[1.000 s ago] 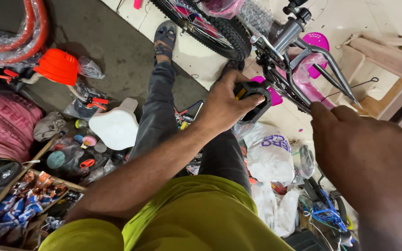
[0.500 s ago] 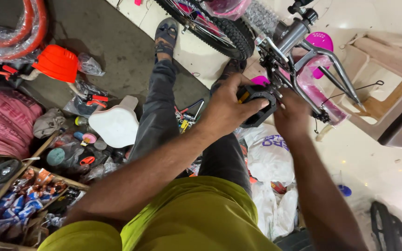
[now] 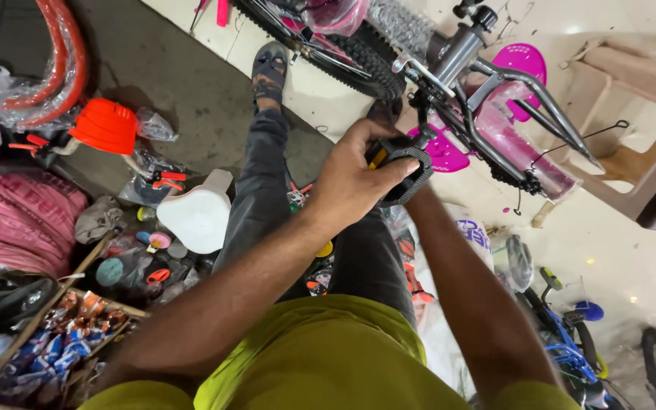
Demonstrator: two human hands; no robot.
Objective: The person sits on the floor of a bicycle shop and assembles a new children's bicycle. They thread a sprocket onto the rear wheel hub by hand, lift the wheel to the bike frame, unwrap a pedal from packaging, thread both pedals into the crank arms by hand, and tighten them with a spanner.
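A small bicycle (image 3: 487,83) with a grey frame and pink parts lies tilted in front of my outstretched legs. My left hand (image 3: 354,178) is wrapped around its black pedal (image 3: 411,163), at the crank beside the pink chain guard (image 3: 449,152). My right forearm (image 3: 472,296) runs up beneath the left hand, and the right hand itself is hidden behind the pedal and the left hand. The knobbly front tyre (image 3: 366,57) sits just beyond my sandalled foot (image 3: 269,68).
Left of my legs lie a white saddle-shaped part (image 3: 199,216), an orange plastic piece (image 3: 104,125), red tyres in plastic wrap (image 3: 62,53), a pink roll (image 3: 9,220) and small packets. A beige plastic stool (image 3: 632,121) stands at right, with a blue bicycle (image 3: 571,334) below it.
My right hand has dropped from near the camera and gone in under the pedal, out of sight. My left hand has kept its grip on the pedal.
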